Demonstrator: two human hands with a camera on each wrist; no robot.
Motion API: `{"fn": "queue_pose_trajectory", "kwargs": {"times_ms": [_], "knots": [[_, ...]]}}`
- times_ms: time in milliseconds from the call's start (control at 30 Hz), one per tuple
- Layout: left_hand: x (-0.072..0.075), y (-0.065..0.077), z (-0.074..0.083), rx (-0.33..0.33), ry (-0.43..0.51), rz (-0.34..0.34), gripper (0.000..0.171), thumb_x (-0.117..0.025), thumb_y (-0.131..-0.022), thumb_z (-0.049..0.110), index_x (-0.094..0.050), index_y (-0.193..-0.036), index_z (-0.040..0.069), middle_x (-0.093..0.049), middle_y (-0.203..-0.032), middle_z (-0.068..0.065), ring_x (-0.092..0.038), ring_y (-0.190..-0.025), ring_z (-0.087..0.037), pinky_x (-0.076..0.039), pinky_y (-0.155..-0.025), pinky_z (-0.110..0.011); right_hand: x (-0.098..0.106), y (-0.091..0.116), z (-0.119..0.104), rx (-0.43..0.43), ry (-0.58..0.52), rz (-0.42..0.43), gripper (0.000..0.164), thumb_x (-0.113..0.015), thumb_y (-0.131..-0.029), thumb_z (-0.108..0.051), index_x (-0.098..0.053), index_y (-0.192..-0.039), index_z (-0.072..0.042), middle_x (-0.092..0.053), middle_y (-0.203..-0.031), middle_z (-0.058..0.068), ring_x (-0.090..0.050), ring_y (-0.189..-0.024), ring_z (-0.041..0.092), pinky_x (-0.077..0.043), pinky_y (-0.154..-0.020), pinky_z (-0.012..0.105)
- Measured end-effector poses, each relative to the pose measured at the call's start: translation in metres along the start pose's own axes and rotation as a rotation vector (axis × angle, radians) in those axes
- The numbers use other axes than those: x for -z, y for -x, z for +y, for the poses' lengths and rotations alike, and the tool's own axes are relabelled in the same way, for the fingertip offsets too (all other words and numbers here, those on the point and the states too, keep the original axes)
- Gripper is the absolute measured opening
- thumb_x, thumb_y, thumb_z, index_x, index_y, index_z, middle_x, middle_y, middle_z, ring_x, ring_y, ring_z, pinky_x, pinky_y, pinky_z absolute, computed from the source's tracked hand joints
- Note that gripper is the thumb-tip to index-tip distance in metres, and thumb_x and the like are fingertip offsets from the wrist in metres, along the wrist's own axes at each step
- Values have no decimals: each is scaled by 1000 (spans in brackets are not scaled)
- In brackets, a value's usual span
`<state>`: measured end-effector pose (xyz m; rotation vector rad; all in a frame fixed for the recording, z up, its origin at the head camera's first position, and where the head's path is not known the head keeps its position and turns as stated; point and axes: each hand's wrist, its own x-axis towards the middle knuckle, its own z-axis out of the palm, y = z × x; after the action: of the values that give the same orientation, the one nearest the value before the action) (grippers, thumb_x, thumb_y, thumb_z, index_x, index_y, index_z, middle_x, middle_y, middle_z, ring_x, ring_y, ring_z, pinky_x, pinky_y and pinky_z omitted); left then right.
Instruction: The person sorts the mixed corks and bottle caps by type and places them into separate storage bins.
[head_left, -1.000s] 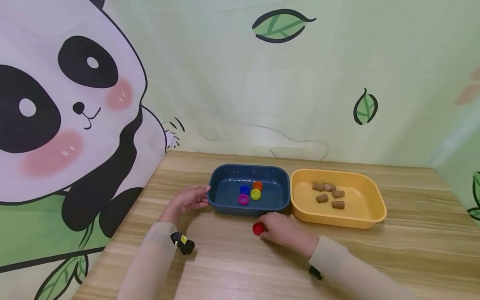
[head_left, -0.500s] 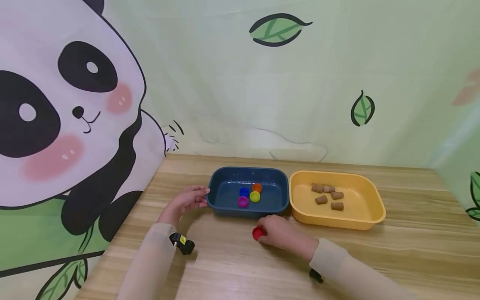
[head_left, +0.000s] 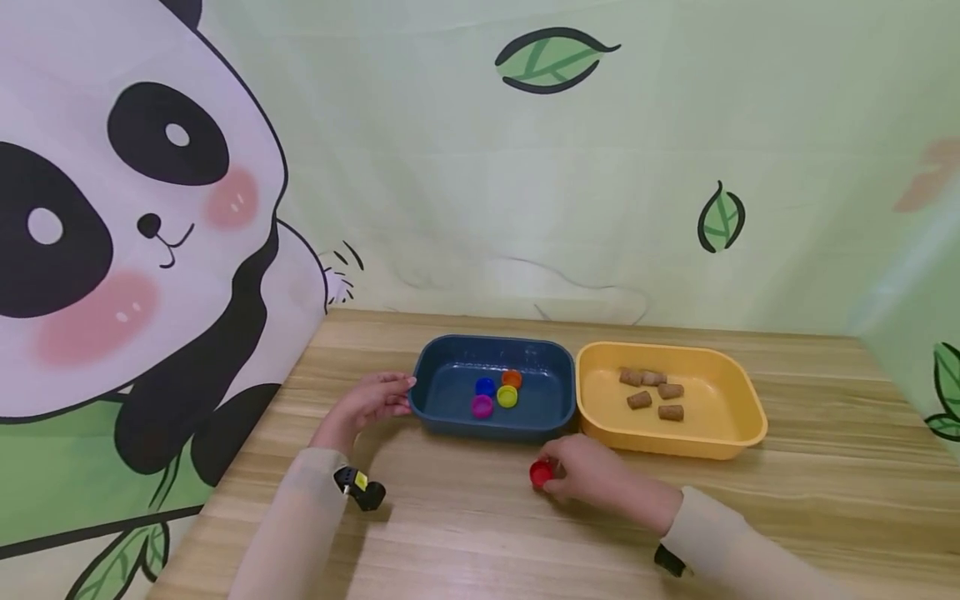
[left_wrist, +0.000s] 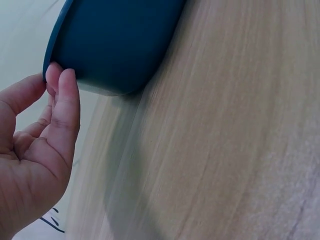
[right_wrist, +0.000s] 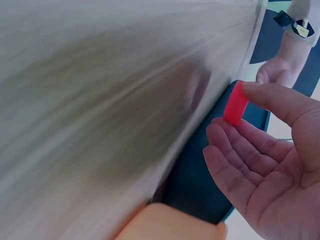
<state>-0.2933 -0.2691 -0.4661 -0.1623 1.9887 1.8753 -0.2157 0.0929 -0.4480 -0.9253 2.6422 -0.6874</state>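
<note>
My right hand (head_left: 592, 477) pinches a red bottle cap (head_left: 541, 474) between thumb and fingers, just in front of the trays. In the right wrist view the red cap (right_wrist: 236, 103) stands on edge in that grip. At the left end of a dark blue tray (head_left: 491, 427), my left hand (head_left: 365, 405) holds the rim. The left wrist view has its thumb on the lip and fingertips against the tray wall (left_wrist: 112, 45). Inside the blue tray lie a blue cap (head_left: 485, 387), an orange cap (head_left: 512, 379), a yellow cap (head_left: 507, 397) and a magenta cap (head_left: 482, 407).
A yellow tray (head_left: 667, 442) stands right beside the blue one, with several brown corks (head_left: 671, 412) in it. Both sit on a wooden table (head_left: 450, 533). Behind the table hangs a cloth backdrop (head_left: 420, 167) printed with a panda and leaves.
The right hand has moved right and slightly toward me, still pinching the red cap. My left hand stays on the blue tray's rim. The whole head view has shifted slightly.
</note>
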Motion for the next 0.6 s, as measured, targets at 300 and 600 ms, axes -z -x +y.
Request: {"fn": "queue_pose_trajectory", "kwargs": {"times_ms": [300, 600], "knots": [[-3, 0, 2, 7, 25, -5, 20, -53, -107, 14, -55, -117, -3, -68, -76, 4, -65, -69, -5, -61, -69, -17, 25, 17, 8, -9, -71, -29, 22, -79, -87, -14, -75, -106, -5, -71, -88, -1, -55, -73, 6, -48, -65, 18], [-1, -4, -1, 4, 34, 5, 27, -52, -108, 15, -53, -125, -6, -67, -76, 5, -65, -69, -5, -61, -69, -17, 59, 23, 16, 46, 23, -47, 21, -78, -87, -13, -76, -108, -9, -71, -88, -5, -53, -73, 1, -48, -65, 16]]}}
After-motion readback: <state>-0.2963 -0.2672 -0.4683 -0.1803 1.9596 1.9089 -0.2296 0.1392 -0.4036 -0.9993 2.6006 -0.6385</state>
